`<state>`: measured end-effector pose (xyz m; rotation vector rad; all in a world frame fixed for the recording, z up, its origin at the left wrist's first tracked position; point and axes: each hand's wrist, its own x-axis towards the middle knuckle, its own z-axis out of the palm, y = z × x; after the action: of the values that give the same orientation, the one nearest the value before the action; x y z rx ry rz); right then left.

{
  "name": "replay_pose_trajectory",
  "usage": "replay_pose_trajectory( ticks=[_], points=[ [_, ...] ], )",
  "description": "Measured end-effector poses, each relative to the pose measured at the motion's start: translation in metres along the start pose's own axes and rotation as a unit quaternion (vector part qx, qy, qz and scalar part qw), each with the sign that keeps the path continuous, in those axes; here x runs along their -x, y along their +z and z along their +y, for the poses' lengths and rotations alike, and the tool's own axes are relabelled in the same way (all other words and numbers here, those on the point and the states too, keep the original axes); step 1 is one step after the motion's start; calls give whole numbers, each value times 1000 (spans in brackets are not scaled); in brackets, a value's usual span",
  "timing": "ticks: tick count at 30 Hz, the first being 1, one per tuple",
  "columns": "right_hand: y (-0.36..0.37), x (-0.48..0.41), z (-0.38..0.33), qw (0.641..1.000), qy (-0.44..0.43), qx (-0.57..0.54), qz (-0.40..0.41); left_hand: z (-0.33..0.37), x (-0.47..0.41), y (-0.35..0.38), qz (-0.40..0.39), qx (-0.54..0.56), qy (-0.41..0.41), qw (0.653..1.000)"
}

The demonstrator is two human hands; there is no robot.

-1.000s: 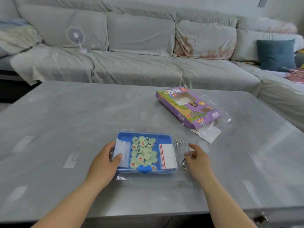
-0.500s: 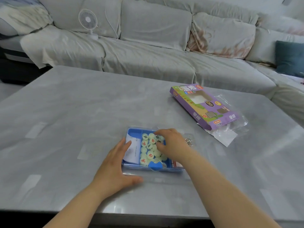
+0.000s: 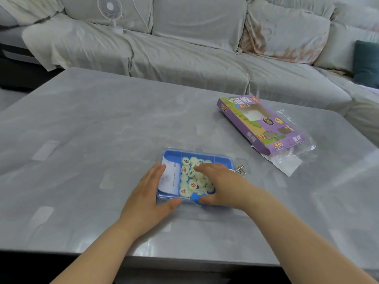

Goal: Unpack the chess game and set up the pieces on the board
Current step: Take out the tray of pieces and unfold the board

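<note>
A blue plastic tray (image 3: 172, 154) under a clear lid lies on the grey table (image 3: 98, 128) near its front edge. Several pale round chess pieces (image 3: 185, 171) with red and green characters fill its middle compartment. A folded white sheet (image 3: 169, 179) lies in the left compartment. My left hand (image 3: 147, 193) rests against the tray's left side, fingers straight, thumb along the front edge. My right hand (image 3: 219, 181) arches over the tray's right half, fingers curled on the lid and thumb at the front edge beside the blue tab (image 3: 194, 196). It hides the right compartment.
The purple game box (image 3: 260, 124) lies at the back right on clear plastic wrap (image 3: 287, 160). Small metal rings (image 3: 240, 168) lie just right of the tray. A grey sofa (image 3: 184, 54) with a small white fan (image 3: 109, 7) runs behind the table.
My right hand came from the table right of the tray onto its lid, thumb now at the front edge. My left hand slid off the left compartment to the tray's front-left corner.
</note>
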<state>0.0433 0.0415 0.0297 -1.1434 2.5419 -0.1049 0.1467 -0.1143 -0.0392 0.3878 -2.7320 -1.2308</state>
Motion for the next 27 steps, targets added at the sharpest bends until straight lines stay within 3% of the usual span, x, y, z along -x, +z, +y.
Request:
replay_pose_trajectory(
  ticks=[5, 8, 13, 22, 27],
  points=[
    [-5, -18, -19, 983, -24, 180, -33, 0, 0, 1, -3, 12, -8, 1000],
    [-3, -23, -29, 973, -47, 220, -44, 2, -1, 0, -5, 9, -7, 1000],
    [4, -8, -24, 988, -55, 146, -15, 1, -2, 1, -1, 19, -1, 1000],
    [6, 5, -19, 990, -77, 114, 24, -4, -6, 4, 18, 63, -6, 998],
    [-5, 8, -12, 988, -70, 55, 125, -5, -5, 4, 36, 74, 3, 997]
  ],
)
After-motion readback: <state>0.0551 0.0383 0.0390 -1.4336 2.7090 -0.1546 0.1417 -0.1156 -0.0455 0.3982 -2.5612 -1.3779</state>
